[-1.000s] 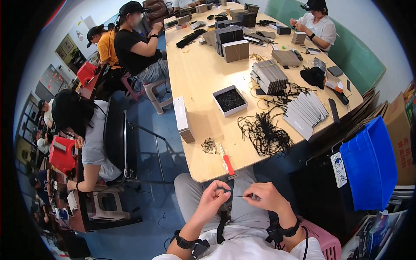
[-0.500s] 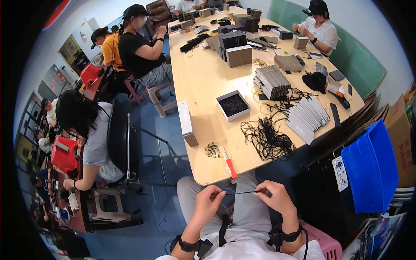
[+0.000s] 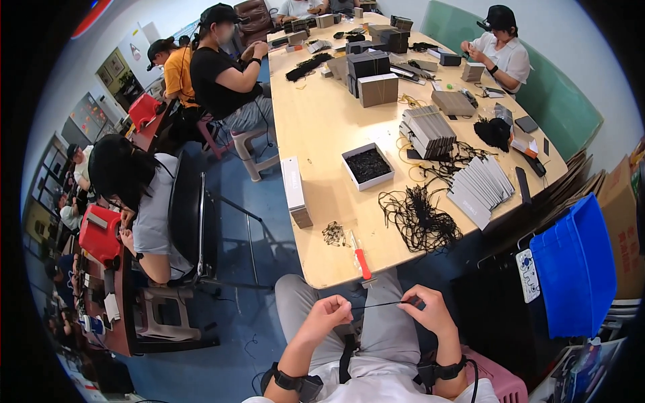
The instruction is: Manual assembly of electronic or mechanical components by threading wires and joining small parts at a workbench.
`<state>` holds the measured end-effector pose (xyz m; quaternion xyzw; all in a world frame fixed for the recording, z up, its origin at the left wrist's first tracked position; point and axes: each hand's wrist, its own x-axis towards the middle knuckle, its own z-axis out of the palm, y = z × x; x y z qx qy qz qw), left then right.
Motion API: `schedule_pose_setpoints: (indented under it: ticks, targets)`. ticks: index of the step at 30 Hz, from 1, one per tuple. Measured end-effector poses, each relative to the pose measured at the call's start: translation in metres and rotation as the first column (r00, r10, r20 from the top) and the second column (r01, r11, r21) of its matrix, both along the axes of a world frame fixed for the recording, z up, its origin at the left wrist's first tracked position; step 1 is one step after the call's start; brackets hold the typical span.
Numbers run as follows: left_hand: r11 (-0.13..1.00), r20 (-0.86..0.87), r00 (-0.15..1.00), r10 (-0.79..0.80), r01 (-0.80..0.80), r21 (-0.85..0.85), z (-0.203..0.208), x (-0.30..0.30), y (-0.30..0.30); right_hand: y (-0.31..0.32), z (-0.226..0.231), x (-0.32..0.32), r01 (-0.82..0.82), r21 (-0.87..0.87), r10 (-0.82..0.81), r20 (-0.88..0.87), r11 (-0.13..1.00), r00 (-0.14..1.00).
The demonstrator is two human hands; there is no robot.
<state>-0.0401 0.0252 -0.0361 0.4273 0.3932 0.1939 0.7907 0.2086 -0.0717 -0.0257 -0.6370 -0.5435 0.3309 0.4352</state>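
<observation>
A thin black cord [image 3: 377,305] stretches nearly level between my hands, above my lap. My left hand [image 3: 328,316] pinches one end of it between thumb and fingertips. At the other end, my right hand [image 3: 429,308] grips the cord in a pinch as well. Just beyond them, a red-handled tool [image 3: 363,263] lies at the table's near edge. Left of that tool is a small pile of little metal pieces [image 3: 333,234]. A tangled bundle of black cords [image 3: 424,218] spreads out on the table to the right.
On the wooden table [image 3: 306,134] stand a white box of small black pieces [image 3: 367,166], a stack of grey cards [image 3: 427,131] and fanned cards [image 3: 478,191]. A blue bin [image 3: 574,269] is at my right. Co-workers sit around, one on a black chair [image 3: 188,215] at left.
Both hands still hold the cord taut; my left fingers have closed more tightly together at its end. The view has shifted slightly. The nearby person at left has moved their hands up.
</observation>
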Motion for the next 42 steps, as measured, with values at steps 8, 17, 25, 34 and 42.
schedule_pose_setpoints:
  ticks: [8,17,25,34,42]
  targets:
    - [0.977,0.147,0.974,-0.175,0.19,-0.094,-0.011,-0.009,-0.007,0.009,-0.006,-0.006,0.045,0.08,-0.047,0.024,0.996,0.999]
    - [0.975,0.207,0.953,-0.22,0.22,0.025,-0.037,-0.016,-0.02,0.001,-0.023,-0.008,0.21,0.112,-0.207,-0.04,0.971,0.978]
    - [0.982,0.156,0.972,-0.178,0.167,0.085,-0.034,-0.019,-0.023,0.003,-0.005,-0.013,0.034,0.229,-0.029,-0.027,0.973,0.999]
    - [0.844,0.603,0.68,0.418,-0.045,-0.535,-0.022,-0.025,-0.029,0.003,0.008,-0.036,-0.116,0.107,0.121,-0.038,0.987,0.992]
    - [0.884,0.594,0.76,0.265,0.054,-0.464,-0.029,-0.038,-0.051,-0.026,-0.034,-0.03,-0.061,0.019,0.064,-0.167,0.998,0.984]
